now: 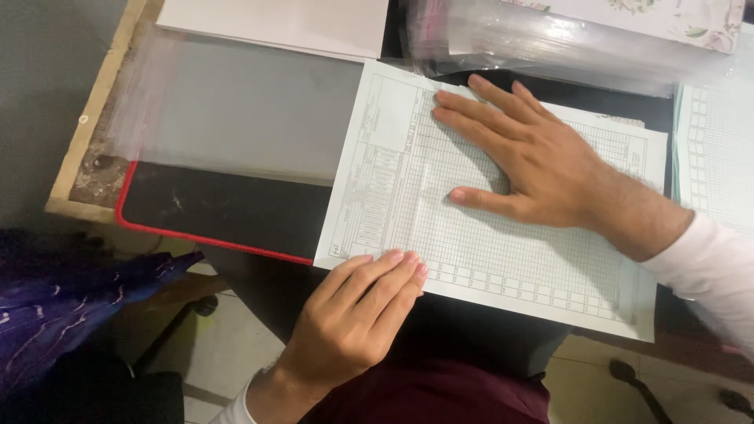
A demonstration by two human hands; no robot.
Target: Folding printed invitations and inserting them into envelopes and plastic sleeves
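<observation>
Paper is the landmark here: a pale printed form sheet (503, 228) ruled in fine grid lines, lying slantwise across a black desk mat (228, 208) with a red-stitched edge. The right hand (534, 161) lies flat on the sheet's upper middle, fingers spread and straight, thumb angled toward the near edge, its white sleeve (711, 271) running off past the sheet's right end. The left hand (357, 314) meets the sheet's near edge at its left part, fingers together and bent, tips pressing on the paper; neither hand grips anything. Left of the sheet lies a clear plastic sleeve (236, 110), partly over the mat and a wooden tabletop edge (90, 126). Beyond the sheet's far edge sit more clear sleeves (542, 39). Below the sheet's near edge, tiled floor (228, 345) shows.
</observation>
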